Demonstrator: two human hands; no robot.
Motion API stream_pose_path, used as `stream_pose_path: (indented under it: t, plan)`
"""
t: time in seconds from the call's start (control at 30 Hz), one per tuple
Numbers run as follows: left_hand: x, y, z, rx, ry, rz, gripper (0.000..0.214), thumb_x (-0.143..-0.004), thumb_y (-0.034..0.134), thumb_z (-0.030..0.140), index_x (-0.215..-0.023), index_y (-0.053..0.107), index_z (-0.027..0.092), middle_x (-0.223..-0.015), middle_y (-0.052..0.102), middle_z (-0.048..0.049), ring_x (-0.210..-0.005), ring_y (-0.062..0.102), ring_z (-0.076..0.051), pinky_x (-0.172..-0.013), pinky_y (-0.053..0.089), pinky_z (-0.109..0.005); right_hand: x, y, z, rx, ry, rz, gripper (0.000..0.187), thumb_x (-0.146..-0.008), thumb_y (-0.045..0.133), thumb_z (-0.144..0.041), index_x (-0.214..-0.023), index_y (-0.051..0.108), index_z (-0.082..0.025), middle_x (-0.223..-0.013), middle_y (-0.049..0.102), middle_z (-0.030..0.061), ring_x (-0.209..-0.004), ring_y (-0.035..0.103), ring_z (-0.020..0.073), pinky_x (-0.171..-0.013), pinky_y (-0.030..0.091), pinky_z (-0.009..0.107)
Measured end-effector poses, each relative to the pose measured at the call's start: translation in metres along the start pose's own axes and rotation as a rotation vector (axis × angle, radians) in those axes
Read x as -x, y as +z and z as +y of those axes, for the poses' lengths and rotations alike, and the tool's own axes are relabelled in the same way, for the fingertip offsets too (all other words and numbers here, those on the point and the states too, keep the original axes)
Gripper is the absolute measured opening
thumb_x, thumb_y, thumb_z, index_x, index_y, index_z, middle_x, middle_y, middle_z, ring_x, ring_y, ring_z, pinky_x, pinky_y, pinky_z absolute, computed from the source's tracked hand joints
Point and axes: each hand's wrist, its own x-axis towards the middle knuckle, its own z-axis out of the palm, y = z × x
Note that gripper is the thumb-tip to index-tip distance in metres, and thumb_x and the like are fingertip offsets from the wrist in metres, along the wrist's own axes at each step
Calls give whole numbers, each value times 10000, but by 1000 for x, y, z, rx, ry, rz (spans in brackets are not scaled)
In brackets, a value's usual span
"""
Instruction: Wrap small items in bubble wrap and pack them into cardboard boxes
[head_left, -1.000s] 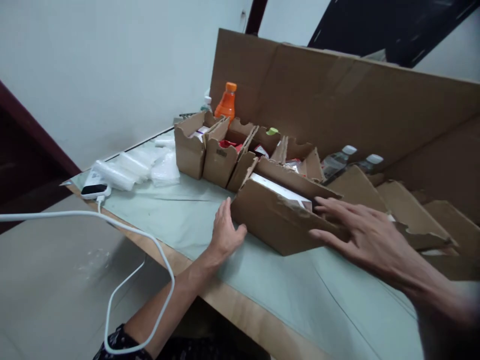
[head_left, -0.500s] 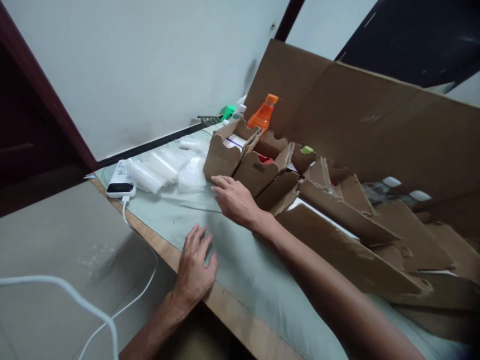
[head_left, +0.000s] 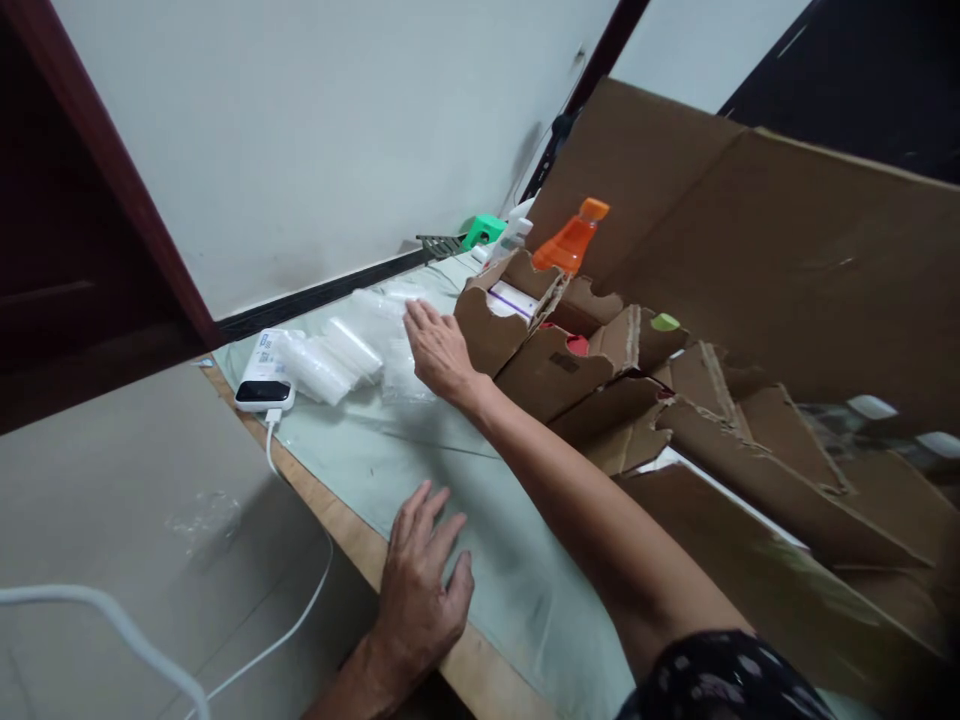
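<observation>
My right hand point(head_left: 441, 352) reaches over the pale green cloth point(head_left: 375, 440) toward the clear bubble-wrap bags point(head_left: 352, 350), beside the nearest cardboard compartment point(head_left: 487, 330). Its fingers are stretched out, and I see nothing held in them. Whether the fingertips touch the plastic, I cannot tell. Closer to me, my left hand point(head_left: 425, 570) hovers above the wooden table edge point(head_left: 349, 528) with fingers spread and nothing in it. In one compartment a white box point(head_left: 511, 300) with a purple stripe shows.
A white device point(head_left: 262, 385) with a cable point(head_left: 296, 620) lies at the table's left corner. Cardboard dividers fill the right side, with an orange bottle point(head_left: 570, 238) behind them and a tall cardboard panel point(head_left: 810, 220) at the back. A green object point(head_left: 484, 230) stands near the wall.
My right hand has moved forward from the front of the cardboard compartment to the plastic bags. My left hand has spread its fingers a little wider. The view has shifted slightly.
</observation>
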Motion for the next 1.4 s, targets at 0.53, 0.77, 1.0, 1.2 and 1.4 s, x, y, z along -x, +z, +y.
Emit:
stream_pose_path:
  t: [0.53, 0.77, 1.0, 1.2, 1.4]
  plan:
    - [-8, -24, 19, 999, -755, 3, 820, -754, 745, 469, -1482, 477, 202, -1319, 678, -151, -1276, 621, -367, -1059, 515, -502, 271, -51, -37, -1812, 865, 385, 406, -706, 846, -536, -888, 729, -193, -851, 740, 61, -709, 633, 176, -652, 506, 290]
    - [-8, -41, 46, 1251, -1131, 54, 931, -620, 906, 435, -1434, 518, 205, -1088, 768, -85, -1056, 725, -315, -913, 583, -439, 289, -32, -43, -1683, 656, 90, 257, -827, 735, -435, -915, 750, -194, -840, 726, 34, -733, 630, 160, -668, 491, 278]
    - [-10, -63, 10, 1087, -1120, 239, 905, -534, 960, 367, -1338, 596, 167, -985, 782, -60, -969, 747, -296, -863, 603, -414, 181, -13, -6, -587, 277, 49, 288, -934, 580, -130, -1151, 748, -218, -1429, 640, 117, -1323, 564, 261, -1033, 478, 448]
    - [-11, -67, -2, 1103, -1146, 261, 903, -570, 943, 396, -1371, 582, 188, -1091, 774, -81, -1051, 727, -304, -903, 596, -415, 85, 12, 6, -230, 47, -132, 325, -941, 510, -30, -1160, 730, -126, -1480, 598, 186, -1488, 411, 318, -1107, 412, 527]
    - [-3, -67, -8, 1131, -1150, 237, 866, -662, 894, 395, -1437, 545, 234, -1200, 742, -94, -1100, 703, -297, -904, 587, -390, 142, -3, 6, -688, 248, 313, 376, -957, 553, -178, -1319, 652, -200, -1434, 641, 124, -1361, 553, 259, -1110, 450, 457]
